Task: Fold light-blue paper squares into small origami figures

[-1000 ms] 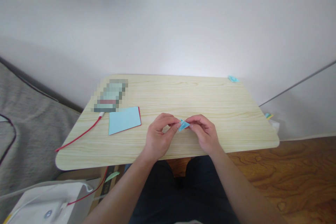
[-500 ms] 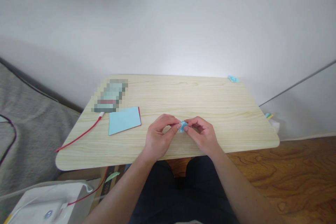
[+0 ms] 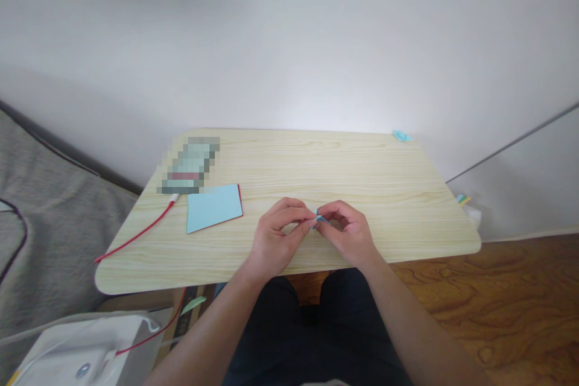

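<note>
A small piece of folded blue paper [image 3: 320, 218] is pinched between my two hands, just above the front part of the wooden table [image 3: 289, 169]. My left hand [image 3: 281, 232] grips it from the left with thumb and fingertips. From the right, my right hand [image 3: 347, 230] holds it between thumb and index finger. Fingertips cover much of the paper, so its full shape is hidden. To the left of my hands lies a stack of light blue paper sheets [image 3: 215, 208], with a red edge showing beneath. Another folded blue paper piece [image 3: 401, 136] rests at the table's far right corner.
A pixelated phone-like device [image 3: 192, 163] lies at the left, with a red cable [image 3: 136, 236] running off the table edge. A white box-shaped device [image 3: 85, 350] stands low at the left. The wall [image 3: 289, 42] rises behind the table.
My left fingers have shifted slightly right, farther over the folded paper. The paper has turned and now shows less of its surface. Everything else looks the same.
</note>
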